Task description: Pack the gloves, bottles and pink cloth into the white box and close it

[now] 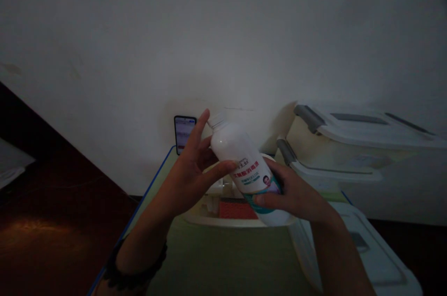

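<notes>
A white disinfectant bottle with red and teal lettering is tilted above the table, its white capped top pointing up and left. My right hand grips its lower body, thumb across the label. Near the bottle's shoulder is my left hand, its thumb pressed on the side and its index finger stretched up beside the neck. The other left fingers are partly hidden behind the bottle. Below the bottle sits a white open bin, holding a red block-like item and some pale items that are hard to make out.
A phone leans upright against the wall at the table's back left corner. Lidded storage boxes with grey latches are stacked at the right. A pale lid lies at the right side of the green table.
</notes>
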